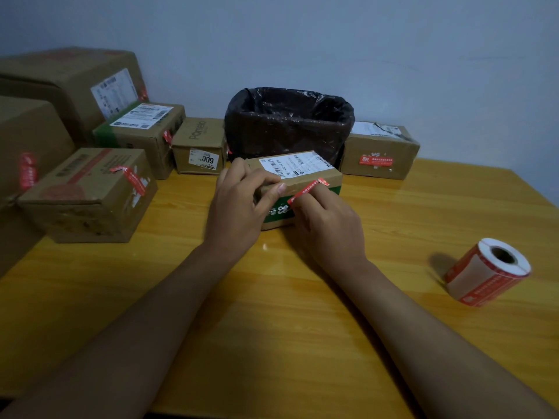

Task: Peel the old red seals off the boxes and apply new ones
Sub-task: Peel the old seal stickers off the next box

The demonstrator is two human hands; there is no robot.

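Observation:
A small cardboard box (pixel 320 173) with a white shipping label and a green printed side sits mid-table. My left hand (pixel 242 204) grips its left end, thumb along the top front edge. A red seal strip (pixel 308 189) runs across the box's front top edge, and my right hand (pixel 323 222) pinches it, the strip lying over the fingers. A roll of red seals (pixel 487 272) lies on its side at the right of the table.
A bin lined with a black bag (pixel 290 122) stands behind the box. Several cardboard boxes with red seals are stacked at the left (pixel 87 192) and one stands at the back right (pixel 379 152). The wooden table (pixel 272 313) meets a wall behind.

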